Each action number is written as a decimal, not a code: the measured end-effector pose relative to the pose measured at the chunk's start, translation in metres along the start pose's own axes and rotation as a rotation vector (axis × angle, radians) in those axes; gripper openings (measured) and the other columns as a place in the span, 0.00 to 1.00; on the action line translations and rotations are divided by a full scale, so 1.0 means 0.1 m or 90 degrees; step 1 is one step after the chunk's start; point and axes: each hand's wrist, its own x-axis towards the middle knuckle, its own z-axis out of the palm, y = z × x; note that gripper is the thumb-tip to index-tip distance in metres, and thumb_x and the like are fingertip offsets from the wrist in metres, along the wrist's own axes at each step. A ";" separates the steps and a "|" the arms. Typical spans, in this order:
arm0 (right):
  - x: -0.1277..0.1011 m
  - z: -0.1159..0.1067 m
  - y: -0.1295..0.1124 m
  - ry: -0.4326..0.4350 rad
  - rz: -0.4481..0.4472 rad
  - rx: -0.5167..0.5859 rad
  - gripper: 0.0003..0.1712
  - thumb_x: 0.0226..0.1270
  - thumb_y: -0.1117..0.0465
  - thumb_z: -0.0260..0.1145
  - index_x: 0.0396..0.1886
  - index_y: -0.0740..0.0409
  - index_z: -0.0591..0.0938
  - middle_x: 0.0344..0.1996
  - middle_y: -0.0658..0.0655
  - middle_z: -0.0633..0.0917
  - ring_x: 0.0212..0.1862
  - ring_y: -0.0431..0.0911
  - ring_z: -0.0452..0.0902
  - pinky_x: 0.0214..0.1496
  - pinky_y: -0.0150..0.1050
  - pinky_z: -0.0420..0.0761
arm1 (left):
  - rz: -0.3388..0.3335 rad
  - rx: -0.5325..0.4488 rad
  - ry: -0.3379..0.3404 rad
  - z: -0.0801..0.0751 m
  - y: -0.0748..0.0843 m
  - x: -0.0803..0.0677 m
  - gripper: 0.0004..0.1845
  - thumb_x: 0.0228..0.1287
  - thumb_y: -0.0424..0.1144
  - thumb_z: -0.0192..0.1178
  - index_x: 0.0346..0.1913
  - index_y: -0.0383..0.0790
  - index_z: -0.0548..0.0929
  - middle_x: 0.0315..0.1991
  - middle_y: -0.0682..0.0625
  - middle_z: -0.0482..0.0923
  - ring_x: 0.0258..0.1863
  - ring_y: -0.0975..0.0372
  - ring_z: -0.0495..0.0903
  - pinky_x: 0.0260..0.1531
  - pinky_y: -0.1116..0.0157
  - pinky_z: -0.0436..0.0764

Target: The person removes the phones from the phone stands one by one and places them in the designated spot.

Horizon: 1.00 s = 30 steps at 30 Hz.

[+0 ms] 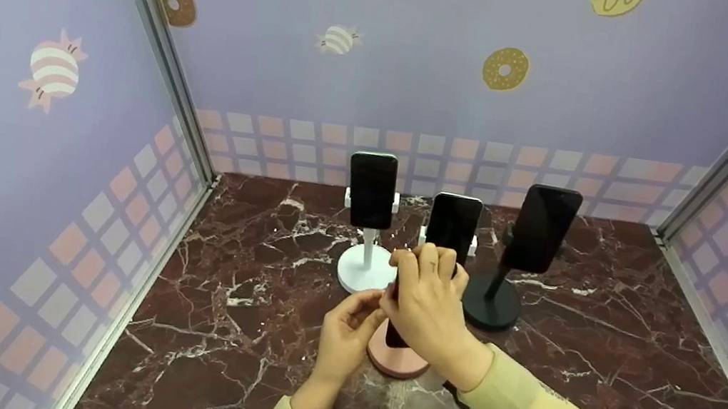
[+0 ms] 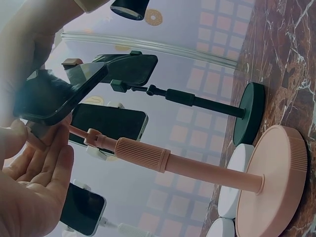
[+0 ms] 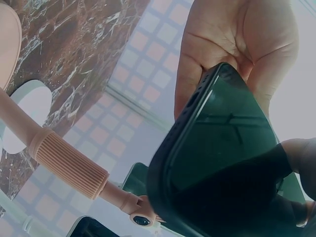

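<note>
Right hand [image 1: 425,300] grips dark phone [image 3: 217,168] by its edges, directly above pink stand [image 1: 395,359], which sits on marble table [image 1: 601,355]. Left hand [image 1: 349,325] just left of pink stand, fingers curled at phone's lower edge; whether it pinches phone or stand's clamp, cannot tell. Behind pink stand: white stand [image 1: 363,269] with phone, second white stand's phone [image 1: 453,224], black stand [image 1: 492,303] with phone [image 1: 541,227].

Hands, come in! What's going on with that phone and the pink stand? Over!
Right hand grips the phone above the pink stand. Left hand open beside it, touching the clamp area. Phone not seated yet. Three loaded stands crowd close behind.
</note>
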 end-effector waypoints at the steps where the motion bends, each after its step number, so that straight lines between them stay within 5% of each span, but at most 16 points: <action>1: 0.00 0.00 0.00 0.001 -0.003 0.002 0.26 0.40 0.70 0.73 0.42 0.56 0.74 0.37 0.60 0.71 0.44 0.57 0.63 0.41 0.51 0.66 | 0.001 -0.002 0.000 0.00 0.00 0.00 0.14 0.68 0.23 0.62 0.53 0.17 0.80 0.47 0.23 0.82 0.48 0.71 0.85 0.53 0.71 0.85; 19: -0.01 -0.04 0.02 0.017 -0.018 0.014 0.24 0.40 0.70 0.72 0.40 0.56 0.74 0.37 0.59 0.72 0.43 0.57 0.65 0.40 0.49 0.66 | 0.028 0.013 -0.007 0.00 -0.02 0.00 0.13 0.67 0.22 0.62 0.52 0.17 0.80 0.46 0.24 0.82 0.48 0.71 0.84 0.51 0.72 0.85; 30: -0.03 -0.05 0.02 0.012 -0.028 0.035 0.25 0.39 0.70 0.72 0.40 0.56 0.74 0.37 0.59 0.73 0.44 0.57 0.65 0.40 0.50 0.66 | 0.000 0.003 0.003 0.01 -0.01 -0.01 0.13 0.68 0.23 0.62 0.52 0.17 0.80 0.47 0.24 0.82 0.49 0.71 0.84 0.53 0.72 0.85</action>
